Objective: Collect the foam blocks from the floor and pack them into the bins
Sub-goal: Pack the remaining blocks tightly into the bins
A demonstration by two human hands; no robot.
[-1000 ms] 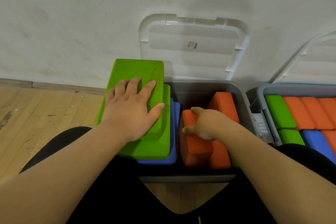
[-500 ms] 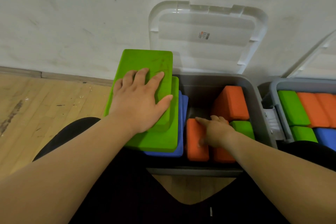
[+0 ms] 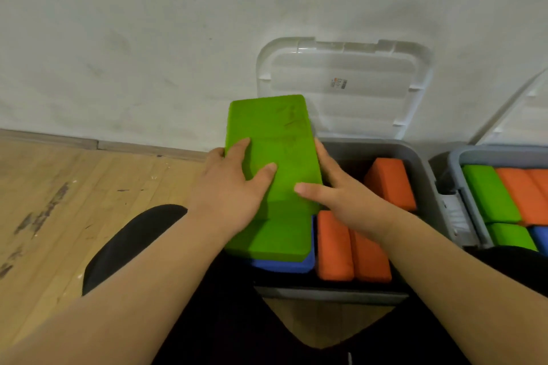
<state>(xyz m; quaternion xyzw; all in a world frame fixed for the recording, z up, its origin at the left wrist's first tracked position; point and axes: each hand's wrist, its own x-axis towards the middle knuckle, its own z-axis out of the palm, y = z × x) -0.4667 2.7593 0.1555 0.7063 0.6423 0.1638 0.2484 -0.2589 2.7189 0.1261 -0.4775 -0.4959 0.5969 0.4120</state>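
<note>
— Over the left half of the grey bin (image 3: pixel 421 163), the top green block (image 3: pixel 272 139) lies on a second green block (image 3: pixel 272 234), with a blue block (image 3: pixel 296 265) beneath. Both hands on it?
— Yes. Left hand (image 3: pixel 231 195) clasps its left long edge, thumb on top. Right hand (image 3: pixel 347 195) clasps the right edge likewise.
— Handling?
— Probably light foam, slightly yielding, matte, unlikely to slip. Squeeze the long edges near mid-length; a one-ended hold might let it tip.
— Room?
— Orange blocks (image 3: pixel 353 252) fill the bin's right side; a dark gap shows behind the front pair.
</note>
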